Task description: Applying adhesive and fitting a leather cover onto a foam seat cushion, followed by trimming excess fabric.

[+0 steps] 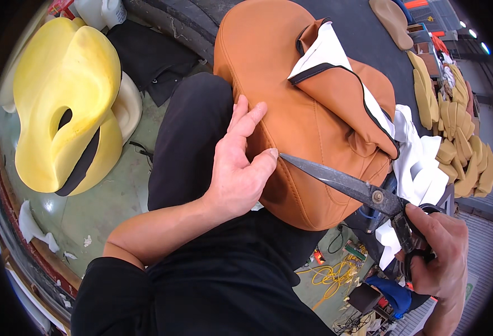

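Note:
A brown leather-look seat cover (280, 106) lies over a padded seat shape in front of me, with stitched seams along its side. One flap (330, 89) is folded back, showing white lining and a black edge. My left hand (235, 162) rests against the cover's left side, fingers stretched and apart. Its thumb is beside the tip of the large dark scissors (341, 182). My right hand (439, 252) grips the scissor handles at the lower right. The blades look closed, their point at the stitched seam; whether it goes into the seam I cannot tell.
A yellow foam seat form (61, 112) stands on the green floor at left, a black cloth (151, 59) behind it. White fabric (417, 162) hangs right of the cover. Tan foam pieces (462, 134) are piled far right. A yellow cord (330, 280) lies on the floor below.

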`<state>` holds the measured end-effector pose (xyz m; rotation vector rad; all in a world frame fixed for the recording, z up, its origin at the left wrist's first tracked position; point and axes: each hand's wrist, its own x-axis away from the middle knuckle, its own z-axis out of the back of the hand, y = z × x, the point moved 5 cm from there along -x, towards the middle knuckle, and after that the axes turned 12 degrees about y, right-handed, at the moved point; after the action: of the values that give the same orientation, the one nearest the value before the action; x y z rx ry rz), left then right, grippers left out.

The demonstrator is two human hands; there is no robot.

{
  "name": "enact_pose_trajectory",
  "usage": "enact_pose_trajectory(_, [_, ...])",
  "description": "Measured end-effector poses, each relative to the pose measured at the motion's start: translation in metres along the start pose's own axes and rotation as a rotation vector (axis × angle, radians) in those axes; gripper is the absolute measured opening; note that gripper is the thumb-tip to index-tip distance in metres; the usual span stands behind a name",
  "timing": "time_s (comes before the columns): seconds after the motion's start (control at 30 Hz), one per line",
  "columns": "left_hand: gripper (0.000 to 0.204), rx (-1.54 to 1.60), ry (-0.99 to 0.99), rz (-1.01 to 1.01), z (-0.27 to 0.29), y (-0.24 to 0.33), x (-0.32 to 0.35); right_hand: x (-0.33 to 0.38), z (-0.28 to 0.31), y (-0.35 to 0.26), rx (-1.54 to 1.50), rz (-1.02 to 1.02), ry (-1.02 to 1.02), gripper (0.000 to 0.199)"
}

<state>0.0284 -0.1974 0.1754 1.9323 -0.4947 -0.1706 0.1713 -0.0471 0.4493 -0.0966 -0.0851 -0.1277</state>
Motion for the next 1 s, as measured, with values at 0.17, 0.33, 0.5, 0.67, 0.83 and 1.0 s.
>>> enact_pose_trajectory(0.17, [0.071,-0.029,-0.01,-0.014,0.001,-0.001,-0.001,-0.008,0.006,-0.009,0.045,0.035,-0.043,0.075])
enact_pose_trajectory(0.33, [0.071,-0.008,-0.013,-0.022,-0.001,-0.002,-0.001,-0.008,0.011,-0.021,0.088,-0.004,-0.063,0.069])
enact_pose_trajectory(0.5, [0.071,-0.02,-0.004,-0.018,0.002,-0.001,0.0,-0.012,0.009,-0.031,0.171,0.092,-0.034,0.072])
enact_pose_trajectory(0.67, [0.07,0.0,-0.01,-0.016,0.003,-0.002,-0.001,0.005,0.005,-0.009,0.013,-0.094,-0.081,0.07])
enact_pose_trajectory(0.83, [0.071,0.018,-0.014,-0.024,0.002,-0.003,-0.001,0.02,0.0,0.004,-0.077,-0.254,0.088,0.07])
enact_pose_trajectory(1.0, [0.07,0.054,-0.009,-0.016,0.001,-0.003,0.0,0.022,0.008,0.002,-0.059,-0.246,0.016,0.068])
